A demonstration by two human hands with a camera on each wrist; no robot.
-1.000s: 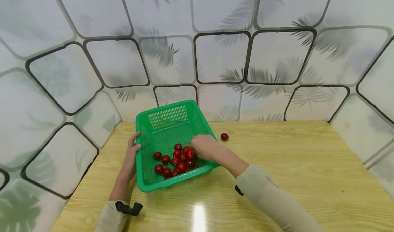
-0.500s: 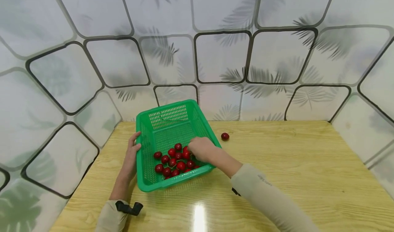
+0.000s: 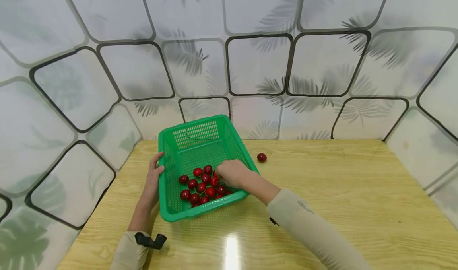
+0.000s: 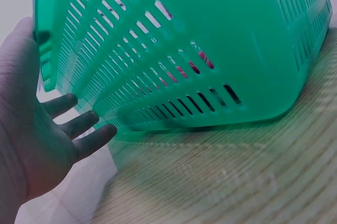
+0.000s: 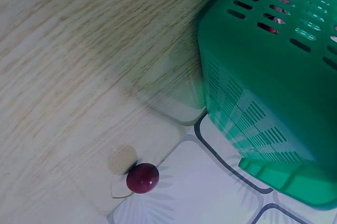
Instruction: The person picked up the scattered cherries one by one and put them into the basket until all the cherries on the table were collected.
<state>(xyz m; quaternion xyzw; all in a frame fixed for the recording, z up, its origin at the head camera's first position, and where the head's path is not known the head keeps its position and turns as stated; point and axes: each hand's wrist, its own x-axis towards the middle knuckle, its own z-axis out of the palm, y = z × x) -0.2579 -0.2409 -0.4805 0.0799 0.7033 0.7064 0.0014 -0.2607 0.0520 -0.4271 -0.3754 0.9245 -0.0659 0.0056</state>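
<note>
A green plastic basket (image 3: 205, 150) with slotted walls sits on the table, with several dark red cherries (image 3: 201, 188) toward its near side. My left hand (image 3: 152, 180) rests against the basket's outer left side. In the left wrist view, the fingers (image 4: 84, 124) of that hand are stretched out beside the slotted wall, and the thumb is up near the rim. Reaching over the right rim, my right hand (image 3: 234, 173) is down among the cherries at the right. Its fingertips are hidden, so whether it pinches a cherry cannot be seen. The right wrist view does not show this hand.
A single cherry (image 3: 262, 157) with a stem lies on the wooden table (image 3: 332, 190), right of the basket. It also shows in the right wrist view as a lone cherry (image 5: 142, 177). A patterned wall covering (image 3: 257, 67) rises behind the table.
My right hand has shifted slightly left inside the basket. Some cherries beside it have moved left, and one has rolled farther from me. The left hand and basket have stayed put.
</note>
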